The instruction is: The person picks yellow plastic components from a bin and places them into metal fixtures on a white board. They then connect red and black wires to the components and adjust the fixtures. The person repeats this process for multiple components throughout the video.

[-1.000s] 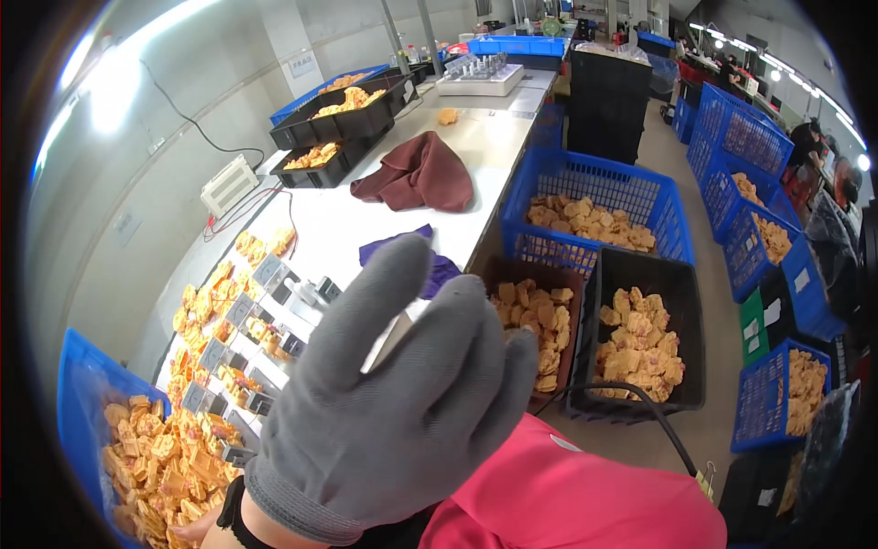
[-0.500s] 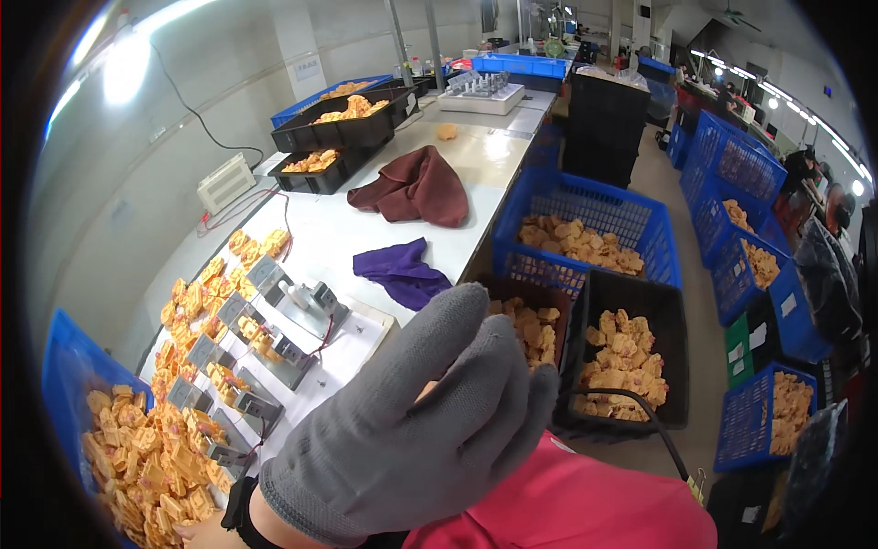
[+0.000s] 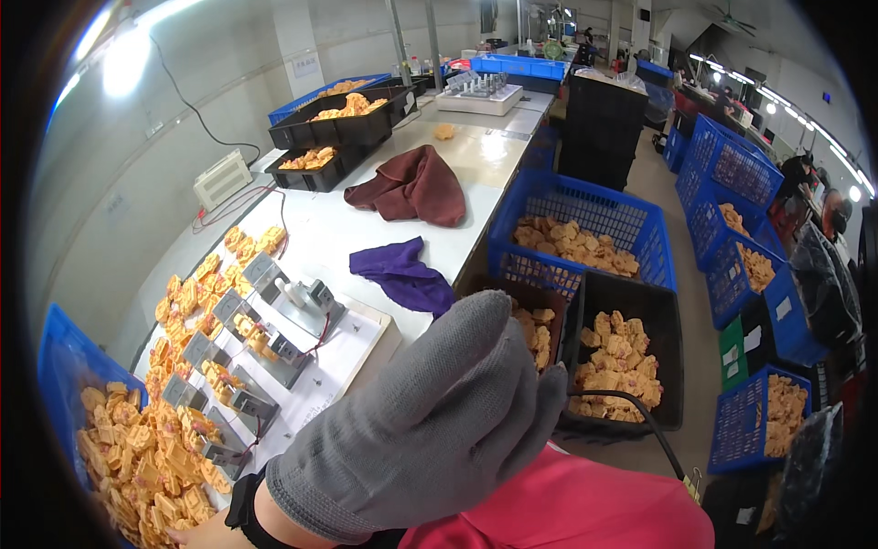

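Note:
My left hand [image 3: 416, 435], in a grey knitted glove, is raised near the front of the bench. Its fingers are curled and pressed together; whatever they hold, if anything, is hidden. The bare wrist behind it wears a black band [image 3: 245, 514]. Just left of the glove stands a white board [image 3: 361, 343] with small grey metal fixtures [image 3: 297, 306], some holding orange-yellow moulded pieces [image 3: 261, 339]. More such pieces [image 3: 155, 457] are heaped in a blue crate [image 3: 62, 366] and strewn along the bench. My right hand does not show.
Purple cloth [image 3: 402, 270] and brown cloth [image 3: 416, 188] lie on the bench [image 3: 320, 215]. Black trays [image 3: 320, 137] stand behind them. On the right, a blue basket [image 3: 594, 197] and a black bin [image 3: 672, 357] hold pieces. A black cable [image 3: 640, 407] runs past the pink clothing [image 3: 585, 508].
The gloved hand has shifted slightly right, and its fingers sit closer together. The whole view has slid a little to the left. Cloths and fixtures keep their places on the bench.

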### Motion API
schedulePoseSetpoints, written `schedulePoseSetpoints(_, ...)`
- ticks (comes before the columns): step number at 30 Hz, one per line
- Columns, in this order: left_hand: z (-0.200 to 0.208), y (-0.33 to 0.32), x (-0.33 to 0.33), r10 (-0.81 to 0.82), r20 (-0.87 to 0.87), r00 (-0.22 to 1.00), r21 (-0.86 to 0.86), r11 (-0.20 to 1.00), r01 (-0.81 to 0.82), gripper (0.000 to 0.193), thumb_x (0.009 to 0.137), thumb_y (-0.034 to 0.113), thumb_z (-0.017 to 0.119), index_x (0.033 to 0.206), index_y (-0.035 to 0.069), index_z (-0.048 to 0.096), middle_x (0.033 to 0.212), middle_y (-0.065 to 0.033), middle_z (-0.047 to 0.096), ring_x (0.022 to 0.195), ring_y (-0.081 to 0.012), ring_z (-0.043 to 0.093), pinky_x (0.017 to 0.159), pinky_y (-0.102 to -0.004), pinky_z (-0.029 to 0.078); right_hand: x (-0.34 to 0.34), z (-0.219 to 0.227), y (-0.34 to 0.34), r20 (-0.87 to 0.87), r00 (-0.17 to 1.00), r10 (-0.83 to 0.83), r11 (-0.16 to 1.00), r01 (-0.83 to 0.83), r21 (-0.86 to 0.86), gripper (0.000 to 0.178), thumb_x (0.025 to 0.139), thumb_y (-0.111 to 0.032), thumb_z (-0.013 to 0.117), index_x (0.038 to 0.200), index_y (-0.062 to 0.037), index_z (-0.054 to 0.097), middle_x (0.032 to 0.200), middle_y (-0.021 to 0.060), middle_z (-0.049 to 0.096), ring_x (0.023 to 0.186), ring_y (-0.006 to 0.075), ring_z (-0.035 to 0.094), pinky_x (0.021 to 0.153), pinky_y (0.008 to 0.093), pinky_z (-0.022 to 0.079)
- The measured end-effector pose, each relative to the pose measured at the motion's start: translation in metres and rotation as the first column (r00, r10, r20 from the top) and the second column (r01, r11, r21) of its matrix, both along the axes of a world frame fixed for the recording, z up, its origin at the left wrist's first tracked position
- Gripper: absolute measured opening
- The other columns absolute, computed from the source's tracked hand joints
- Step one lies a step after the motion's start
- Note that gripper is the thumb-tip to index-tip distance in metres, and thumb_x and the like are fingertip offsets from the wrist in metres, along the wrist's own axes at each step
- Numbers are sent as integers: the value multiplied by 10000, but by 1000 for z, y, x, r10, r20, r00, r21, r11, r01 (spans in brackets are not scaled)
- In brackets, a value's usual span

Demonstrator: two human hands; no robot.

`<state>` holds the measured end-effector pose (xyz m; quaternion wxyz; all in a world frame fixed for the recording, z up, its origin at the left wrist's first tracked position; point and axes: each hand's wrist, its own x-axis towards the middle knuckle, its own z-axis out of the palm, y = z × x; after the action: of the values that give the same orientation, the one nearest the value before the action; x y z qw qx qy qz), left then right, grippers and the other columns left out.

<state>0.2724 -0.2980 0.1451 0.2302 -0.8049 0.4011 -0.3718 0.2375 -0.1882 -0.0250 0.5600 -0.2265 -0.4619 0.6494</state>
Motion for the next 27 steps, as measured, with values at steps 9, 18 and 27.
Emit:
schedulePoseSetpoints(9, -1, 0, 3, 10, 5, 1000, 38, 999, -11, 303, 776, 181, 692, 1070, 249, 703, 992, 36, 652, 1026, -145, 615, 1014, -457, 453, 3, 0, 1, -7, 1000, -12, 1000, 12, -28, 406, 1007, -372, 557, 1253, -52, 515, 1056, 57, 577, 939, 158, 549, 790, 308, 488)
schedulePoseSetpoints(18, 0, 7, 6, -25, 62, 998, 91, 996, 19, 288, 782, 220, 668, 1064, 261, 709, 972, 50, 653, 1016, -131, 623, 1023, -447, 435, 3, 3, 2, -16, 1000, -14, 998, 13, -55, 392, 1013, -370, 547, 1243, -54, 518, 1037, 48, 575, 913, 148, 546, 772, 302, 486)
schedulePoseSetpoints(27, 0, 11, 5, -15, 27, 1000, 72, 997, 13, 262, 785, 230, 676, 1045, 244, 708, 969, 44, 652, 1013, -139, 621, 1006, -425, 448, 0, 4, 6, -27, 999, -28, 994, 25, -102, 379, 1018, -368, 537, 1233, -56, 521, 1019, 39, 573, 888, 138, 544, 753, 296, 484)
